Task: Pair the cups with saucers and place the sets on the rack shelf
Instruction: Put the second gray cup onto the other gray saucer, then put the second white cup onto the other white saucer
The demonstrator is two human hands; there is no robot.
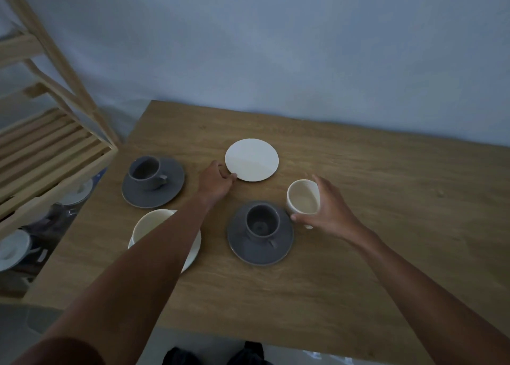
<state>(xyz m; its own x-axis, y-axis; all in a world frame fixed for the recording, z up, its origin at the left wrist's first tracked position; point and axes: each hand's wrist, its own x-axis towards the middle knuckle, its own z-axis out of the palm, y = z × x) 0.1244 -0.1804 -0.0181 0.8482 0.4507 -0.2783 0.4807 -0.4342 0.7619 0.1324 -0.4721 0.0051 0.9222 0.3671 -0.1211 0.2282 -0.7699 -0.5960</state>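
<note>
A bare white saucer (pixel 251 160) lies mid-table. My left hand (pixel 215 182) pinches its near-left rim. My right hand (pixel 328 207) grips a cream cup (pixel 303 200), tilted, just right of a grey cup (pixel 261 221) standing on a grey saucer (pixel 260 250). Another grey cup (pixel 145 171) stands on its grey saucer (pixel 154 197) at the table's left. A cream cup on a white saucer (pixel 150 225) sits at the near left, mostly hidden under my left forearm.
The wooden rack (pixel 52 144) with slatted shelves stands left of the table (pixel 358 254). Below its shelf, lower down, lie white dishes (pixel 13 250) and other dim items. A grey wall runs behind the table.
</note>
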